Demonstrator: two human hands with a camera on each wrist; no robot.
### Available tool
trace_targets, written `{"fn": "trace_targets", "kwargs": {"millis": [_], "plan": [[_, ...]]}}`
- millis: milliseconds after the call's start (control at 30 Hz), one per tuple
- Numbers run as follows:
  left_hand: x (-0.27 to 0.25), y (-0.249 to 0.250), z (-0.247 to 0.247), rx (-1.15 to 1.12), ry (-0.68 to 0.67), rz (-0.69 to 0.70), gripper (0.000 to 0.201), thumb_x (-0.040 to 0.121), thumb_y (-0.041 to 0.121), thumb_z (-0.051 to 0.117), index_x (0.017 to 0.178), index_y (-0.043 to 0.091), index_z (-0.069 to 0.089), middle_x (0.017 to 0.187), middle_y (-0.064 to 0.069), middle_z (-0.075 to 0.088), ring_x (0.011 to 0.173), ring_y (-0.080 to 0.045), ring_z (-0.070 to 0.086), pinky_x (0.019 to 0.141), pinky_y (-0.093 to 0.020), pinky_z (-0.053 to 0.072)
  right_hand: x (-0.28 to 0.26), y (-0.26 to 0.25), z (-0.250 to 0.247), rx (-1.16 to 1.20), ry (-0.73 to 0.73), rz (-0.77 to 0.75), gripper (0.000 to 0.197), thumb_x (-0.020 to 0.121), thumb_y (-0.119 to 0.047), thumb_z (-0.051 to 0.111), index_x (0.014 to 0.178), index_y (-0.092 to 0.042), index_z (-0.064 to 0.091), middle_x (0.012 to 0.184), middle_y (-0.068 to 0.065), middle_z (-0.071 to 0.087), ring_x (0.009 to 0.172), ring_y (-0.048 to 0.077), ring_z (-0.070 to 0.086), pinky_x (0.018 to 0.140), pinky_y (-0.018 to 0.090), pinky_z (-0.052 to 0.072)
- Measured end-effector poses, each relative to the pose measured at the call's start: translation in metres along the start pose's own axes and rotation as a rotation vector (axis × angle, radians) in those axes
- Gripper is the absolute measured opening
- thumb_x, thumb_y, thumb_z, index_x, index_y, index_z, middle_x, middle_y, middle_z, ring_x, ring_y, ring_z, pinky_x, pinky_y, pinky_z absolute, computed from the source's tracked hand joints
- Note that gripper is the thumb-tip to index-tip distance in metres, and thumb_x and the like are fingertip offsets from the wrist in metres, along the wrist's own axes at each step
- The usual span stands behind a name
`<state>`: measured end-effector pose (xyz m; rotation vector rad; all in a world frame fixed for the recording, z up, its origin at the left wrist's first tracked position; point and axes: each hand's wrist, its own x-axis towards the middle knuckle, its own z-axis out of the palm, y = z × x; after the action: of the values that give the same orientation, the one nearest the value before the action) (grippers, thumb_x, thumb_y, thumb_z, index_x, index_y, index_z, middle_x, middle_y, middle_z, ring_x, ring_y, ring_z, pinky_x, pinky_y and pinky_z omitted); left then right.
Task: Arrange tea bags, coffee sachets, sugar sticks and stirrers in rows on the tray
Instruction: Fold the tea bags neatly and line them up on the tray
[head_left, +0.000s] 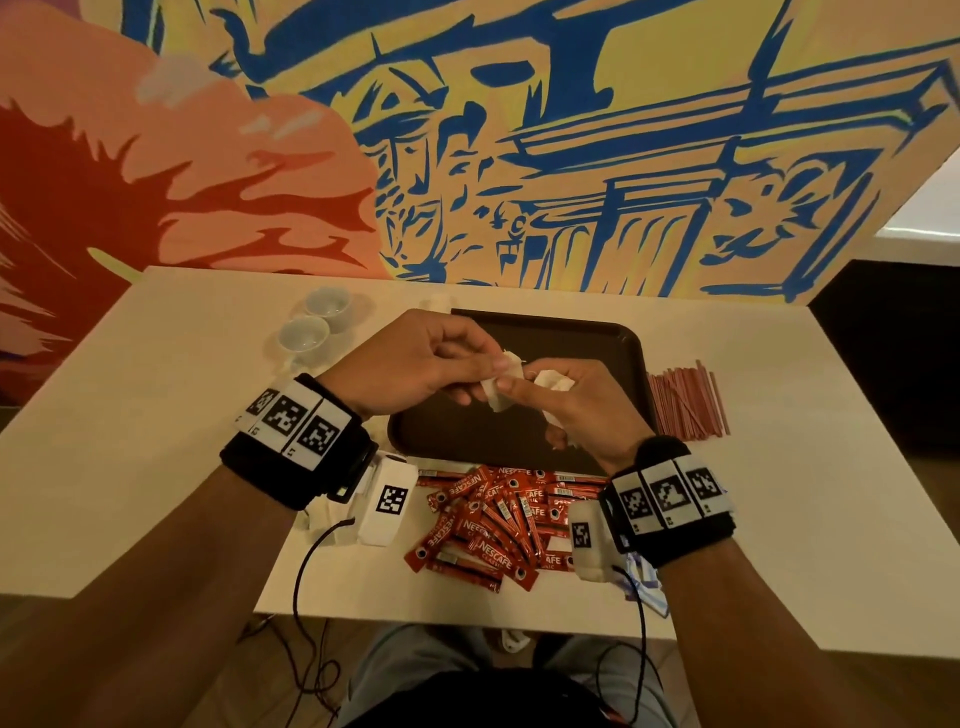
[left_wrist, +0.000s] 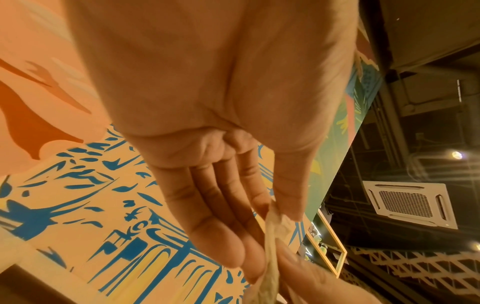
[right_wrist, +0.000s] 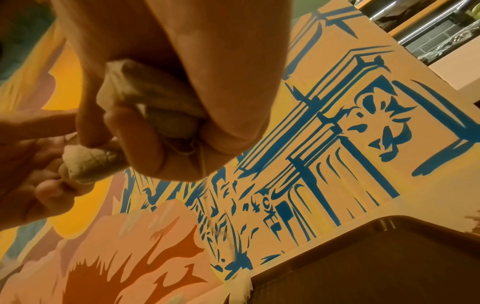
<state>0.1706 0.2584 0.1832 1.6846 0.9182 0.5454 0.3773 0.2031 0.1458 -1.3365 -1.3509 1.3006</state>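
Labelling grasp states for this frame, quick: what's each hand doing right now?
Left hand: pinching a small white paper tea bag.
Right hand: fingers curled round another crumpled white tea bag, above the brown tray.

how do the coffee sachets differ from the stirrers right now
The coffee sachets are red printed packets lying crisscrossed in a loose heap at the table's near edge, in front of the tray. The stirrers are thin plain pinkish sticks, mostly parallel in a bundle to the tray's right. Both lie on the table, off the tray.

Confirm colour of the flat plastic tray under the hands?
Dark brown tray, clearest in head view.
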Motion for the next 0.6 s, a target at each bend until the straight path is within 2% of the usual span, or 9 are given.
{"fn": "trace_targets", "kwargs": {"millis": [100,200,267,333,433,600], "plan": [[0.0,0.0,-0.002,0.028,-0.011,0.011,0.019,0.093,0.018,0.068,0.108,0.008,0.072,0.091,-0.012,0.076,0.09,-0.037,0.071,0.076,-0.03,0.061,0.002,0.003,-0.003,-0.034,-0.001,-0.001,0.026,0.087,-0.033,0.077,0.084,-0.007,0.074,0.068,0.014,0.059,0.048,0.023,0.045,0.045,0.028,0.037],[0.001,0.001,-0.006,0.059,-0.005,0.038,0.019,0.09,0.02,0.071,0.106,0.009,0.073,0.089,-0.012,0.075,0.087,-0.034,0.071,0.077,-0.03,0.06,0.005,0.002,-0.006,-0.086,-0.019,-0.006,0.03,0.087,-0.034,0.076,0.087,-0.004,0.072,0.07,0.021,0.061,0.05,0.024,0.048,0.046,0.029,0.038],[0.002,0.001,-0.01,0.085,0.013,0.056,0.02,0.089,0.019,0.071,0.106,0.008,0.073,0.088,-0.011,0.075,0.085,-0.033,0.072,0.076,-0.03,0.06,0.008,0.0,-0.008,-0.104,-0.045,-0.002,0.029,0.086,-0.035,0.076,0.093,-0.007,0.072,0.078,0.023,0.065,0.05,0.022,0.049,0.045,0.029,0.04],[0.002,0.002,-0.014,0.125,0.031,0.073,0.019,0.09,0.017,0.072,0.106,0.008,0.073,0.086,-0.01,0.075,0.081,-0.029,0.072,0.075,-0.028,0.06,0.01,-0.001,-0.007,-0.101,-0.08,0.002,0.03,0.083,-0.037,0.077,0.097,-0.011,0.073,0.08,0.018,0.066,0.05,0.019,0.05,0.045,0.029,0.04],[0.002,0.001,-0.021,0.195,0.041,0.078,0.018,0.089,0.016,0.074,0.106,0.011,0.075,0.084,-0.005,0.076,0.075,-0.02,0.072,0.075,-0.027,0.06,0.015,-0.001,-0.004,-0.133,-0.125,-0.004,0.033,0.082,-0.041,0.076,0.103,-0.016,0.074,0.072,0.01,0.065,0.048,0.018,0.049,0.044,0.027,0.04],[0.004,0.0,-0.031,0.36,0.005,0.028,0.016,0.087,0.022,0.076,0.103,0.018,0.078,0.081,0.001,0.076,0.074,-0.014,0.073,0.081,-0.037,0.062,0.027,0.001,-0.001,-0.218,-0.178,-0.024,0.017,0.09,-0.032,0.072,0.095,-0.017,0.076,0.056,-0.006,0.062,0.043,0.01,0.047,0.043,0.022,0.037]]}}
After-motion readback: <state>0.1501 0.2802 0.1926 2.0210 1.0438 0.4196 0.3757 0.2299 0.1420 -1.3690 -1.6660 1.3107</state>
